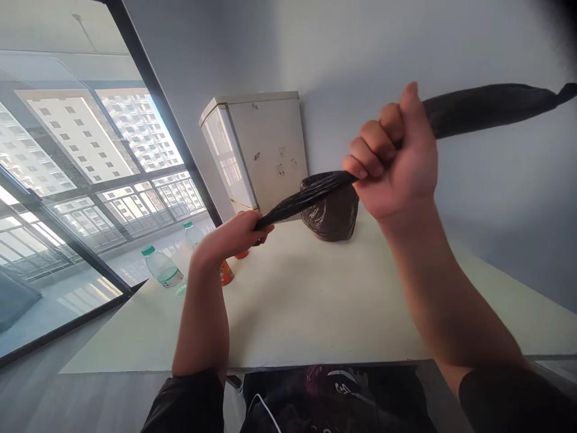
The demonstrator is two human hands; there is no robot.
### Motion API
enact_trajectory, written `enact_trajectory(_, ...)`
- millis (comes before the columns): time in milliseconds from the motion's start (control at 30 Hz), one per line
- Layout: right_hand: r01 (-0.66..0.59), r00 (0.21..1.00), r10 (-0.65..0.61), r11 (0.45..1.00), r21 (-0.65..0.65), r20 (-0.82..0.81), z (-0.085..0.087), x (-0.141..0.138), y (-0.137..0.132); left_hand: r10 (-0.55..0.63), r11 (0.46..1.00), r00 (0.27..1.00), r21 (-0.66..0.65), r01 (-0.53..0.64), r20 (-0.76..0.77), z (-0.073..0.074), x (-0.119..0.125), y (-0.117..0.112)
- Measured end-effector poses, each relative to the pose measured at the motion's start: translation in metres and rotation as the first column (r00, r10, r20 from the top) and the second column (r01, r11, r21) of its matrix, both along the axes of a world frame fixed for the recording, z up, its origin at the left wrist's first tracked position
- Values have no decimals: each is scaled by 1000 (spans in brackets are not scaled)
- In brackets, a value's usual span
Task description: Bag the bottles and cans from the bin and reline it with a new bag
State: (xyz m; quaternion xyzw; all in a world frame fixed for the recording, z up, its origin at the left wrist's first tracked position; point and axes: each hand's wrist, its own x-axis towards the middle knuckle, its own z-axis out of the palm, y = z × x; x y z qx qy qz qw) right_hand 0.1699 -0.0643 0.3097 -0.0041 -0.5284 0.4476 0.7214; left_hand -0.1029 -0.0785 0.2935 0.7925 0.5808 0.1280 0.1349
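Observation:
A black plastic bag (491, 109), gathered into a long narrow strip, stretches between my two hands above the table. My right hand (396, 150) is wrapped in a fist around its middle, and a loose twisted end runs off to the right edge of the view. Lower and to the left, my left hand (246, 231) pinches the other end; its fingers are partly hidden. Behind the strip, a bulging dark plastic bag (331, 216) sits on the table, with its upper part partly covered by the strip.
On the pale table (315, 313), a clear bottle with a green cap (163, 269) stands at the left, a second bottle (189, 233) behind it. An orange-red can (226, 273) is partly behind my left arm. A white refrigerator (274, 150) and glass windows (90, 180) lie beyond.

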Motion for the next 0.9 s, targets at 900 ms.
enact_trajectory(900, 333, 910, -375, 915, -229, -176, -5, 11, 31, -363, 900, 929, -231, 370, 73, 19, -49, -4)
